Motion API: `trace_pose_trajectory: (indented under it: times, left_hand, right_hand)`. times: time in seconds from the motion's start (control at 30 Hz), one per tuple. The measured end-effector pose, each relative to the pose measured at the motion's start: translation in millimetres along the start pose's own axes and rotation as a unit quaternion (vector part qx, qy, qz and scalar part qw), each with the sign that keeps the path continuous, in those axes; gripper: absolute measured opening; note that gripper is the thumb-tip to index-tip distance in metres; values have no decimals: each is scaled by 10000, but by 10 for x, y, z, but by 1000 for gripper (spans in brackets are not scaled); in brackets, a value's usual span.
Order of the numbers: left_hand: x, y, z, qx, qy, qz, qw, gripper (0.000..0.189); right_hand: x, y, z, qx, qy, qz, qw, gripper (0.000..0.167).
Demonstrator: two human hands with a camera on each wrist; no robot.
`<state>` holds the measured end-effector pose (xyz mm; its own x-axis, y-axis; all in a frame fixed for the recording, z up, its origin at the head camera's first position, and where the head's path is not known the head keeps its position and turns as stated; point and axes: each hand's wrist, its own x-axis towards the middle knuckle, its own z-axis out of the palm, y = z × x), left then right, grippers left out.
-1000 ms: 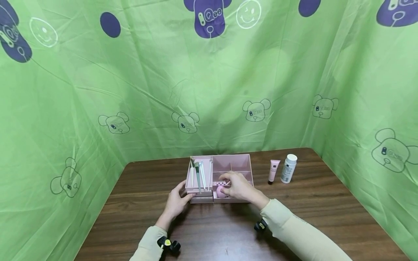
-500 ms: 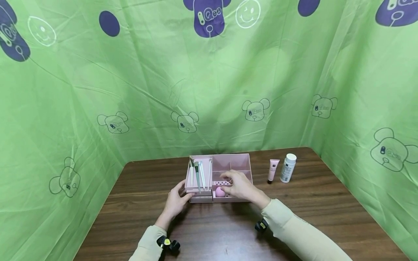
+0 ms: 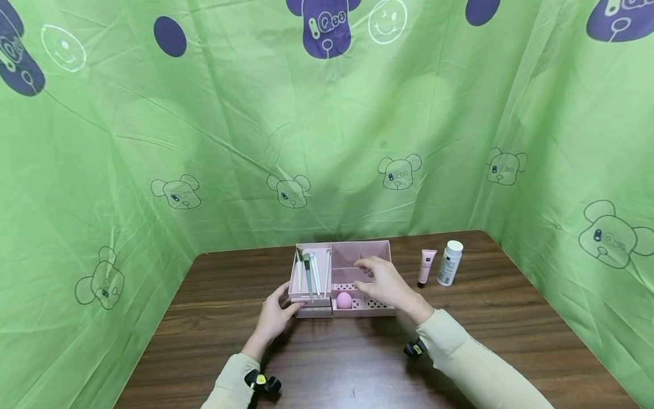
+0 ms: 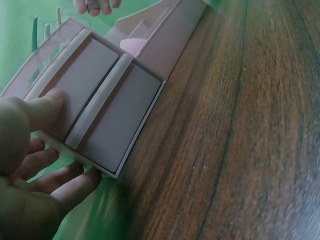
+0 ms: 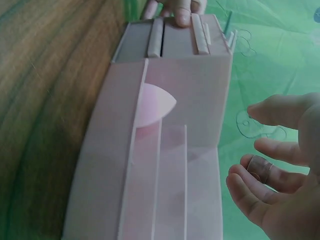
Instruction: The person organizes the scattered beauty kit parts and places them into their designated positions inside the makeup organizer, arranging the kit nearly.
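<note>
A pink makeup organizer (image 3: 357,250) stands on the table, with two drawers at its front left and an open-topped part on the right. My left hand (image 3: 272,318) grips its front left corner, thumb on the upper drawer front (image 4: 92,80) and fingers along the side. A pink makeup sponge (image 3: 344,300) sits in the front compartment, partly hidden by the wall in the right wrist view. Over the right compartments hovers my right hand (image 3: 386,284), its fingers spread and holding nothing. Several makeup brushes (image 3: 309,275) lie in the top left tray.
To the right of the organizer stand a pink tube (image 3: 427,266) with a black cap and a white bottle (image 3: 450,264). The wooden table (image 3: 347,363) extends in front. A green printed curtain (image 3: 327,136) encloses the table's back and sides.
My right hand has let go of the makeup sponge and moved up and to the right, leaving it in the front compartment. The left hand stays at the organizer's corner.
</note>
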<state>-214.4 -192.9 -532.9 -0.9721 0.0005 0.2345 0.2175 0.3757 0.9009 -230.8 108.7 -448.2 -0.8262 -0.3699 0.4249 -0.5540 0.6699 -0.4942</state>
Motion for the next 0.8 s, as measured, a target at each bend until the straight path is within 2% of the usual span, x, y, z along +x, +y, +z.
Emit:
trace_pose_trajectory:
  times: [0.23,0.33,0.4,0.5,0.57,0.8]
  left_hand:
    - [-7,16,-4,-81,-13,56,10000,64]
    - [-53,148,-16,-77,-55,22,10000,63]
    - [-56,148,-17,-64,-60,32,10000,63]
    - [-47,128,-16,-53,-62,26,10000,64]
    - [-10,12,-2,-99,-30,57,9999,65]
    - [6,-13,0,-140,-31,4,9999,65]
  right_hand:
    - [4,64,-135,47,252,-37,9997,44]
    - [7,92,-181,34,370,2,9993,44]
    - [8,107,-216,1,439,49,9990,45]
    - [6,126,-278,-58,557,113,9984,44]
    - [6,136,-324,-103,641,152,9978,44]
    - [-1,194,-475,-97,938,187,9954,42]
